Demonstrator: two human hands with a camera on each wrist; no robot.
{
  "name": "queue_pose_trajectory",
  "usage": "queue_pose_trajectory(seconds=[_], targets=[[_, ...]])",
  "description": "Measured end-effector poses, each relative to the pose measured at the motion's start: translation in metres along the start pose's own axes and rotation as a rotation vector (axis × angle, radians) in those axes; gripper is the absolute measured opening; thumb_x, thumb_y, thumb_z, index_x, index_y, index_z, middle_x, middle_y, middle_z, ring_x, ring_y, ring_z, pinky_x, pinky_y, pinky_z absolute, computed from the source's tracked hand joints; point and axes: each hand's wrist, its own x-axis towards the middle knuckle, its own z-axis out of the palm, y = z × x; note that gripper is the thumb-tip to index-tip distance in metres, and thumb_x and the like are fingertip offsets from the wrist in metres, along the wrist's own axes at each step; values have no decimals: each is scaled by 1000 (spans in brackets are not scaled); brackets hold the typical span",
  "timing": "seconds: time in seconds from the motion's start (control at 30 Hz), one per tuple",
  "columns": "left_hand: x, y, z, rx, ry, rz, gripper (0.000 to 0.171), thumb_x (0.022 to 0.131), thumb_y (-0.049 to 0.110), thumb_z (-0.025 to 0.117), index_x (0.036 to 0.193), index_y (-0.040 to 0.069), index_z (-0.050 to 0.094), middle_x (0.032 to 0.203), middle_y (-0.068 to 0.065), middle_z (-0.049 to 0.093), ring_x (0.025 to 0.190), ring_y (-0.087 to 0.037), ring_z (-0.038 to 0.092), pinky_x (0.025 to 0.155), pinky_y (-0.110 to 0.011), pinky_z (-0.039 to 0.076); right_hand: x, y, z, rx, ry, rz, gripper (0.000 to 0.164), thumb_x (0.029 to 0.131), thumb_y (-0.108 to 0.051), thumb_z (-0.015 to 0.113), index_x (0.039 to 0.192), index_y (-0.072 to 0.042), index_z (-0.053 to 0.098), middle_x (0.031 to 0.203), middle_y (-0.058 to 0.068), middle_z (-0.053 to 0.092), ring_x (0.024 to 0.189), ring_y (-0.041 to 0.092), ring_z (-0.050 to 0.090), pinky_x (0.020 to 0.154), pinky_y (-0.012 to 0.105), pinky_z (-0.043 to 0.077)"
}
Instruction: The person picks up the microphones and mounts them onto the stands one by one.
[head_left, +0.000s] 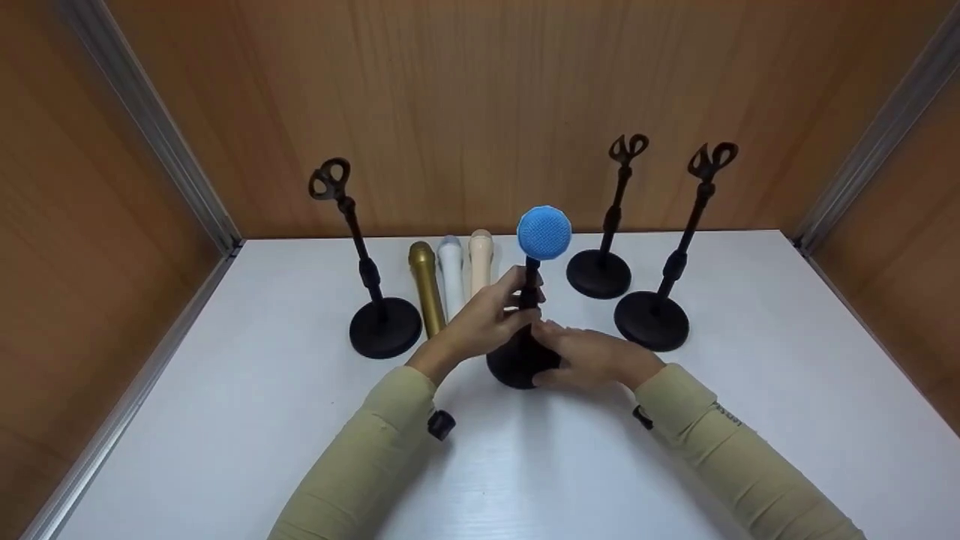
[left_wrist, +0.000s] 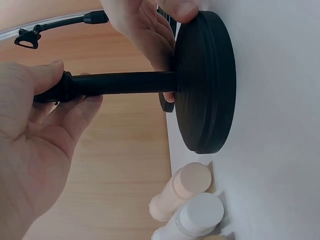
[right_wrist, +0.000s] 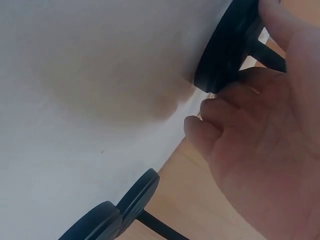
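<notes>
A black microphone stand (left_wrist: 200, 90) stands in the middle of the white table, and a microphone with a blue mesh head (head_left: 544, 233) tops it. The clip under that head is hidden in the head view. My left hand (head_left: 487, 319) grips the stand's pole, thumb on one side and fingers on the other. At the round base, my right hand (head_left: 589, 356) holds the rim between thumb and fingers, as the right wrist view shows. Just left of the stand lie a gold microphone (head_left: 426, 285), a white microphone (head_left: 451, 274) and a cream microphone (head_left: 481, 259), side by side.
One black stand (head_left: 385, 328) with a bare clip is at the left. Two more bare stands, a farther one (head_left: 598, 274) and a nearer one (head_left: 652, 321), are at the right. Wood-grain panels (head_left: 465, 112) wall the table at the back and sides.
</notes>
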Motion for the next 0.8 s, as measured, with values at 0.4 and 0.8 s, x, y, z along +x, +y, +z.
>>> queue_pose_trajectory(seconds=[0.4, 0.8], targets=[[-4, -6, 6, -23, 107, 18, 41, 95, -6, 66, 135, -6, 58, 125, -20, 67, 112, -30, 68, 97, -37, 53, 0, -8, 1, -21, 12, 86, 93, 96, -46, 68, 164, -23, 9, 162, 6, 34, 134, 27, 51, 111, 44, 41], [-3, -3, 6, 55, 161, 117, 34, 92, 2, 74, 125, 0, 69, 109, -10, 75, 94, -16, 73, 86, -28, 57, -1, -14, -4, -18, -36, 151, 90, 95, -45, 70, 164, -23, 17, 149, 14, 50, 127, 32, 55, 108, 51, 42]])
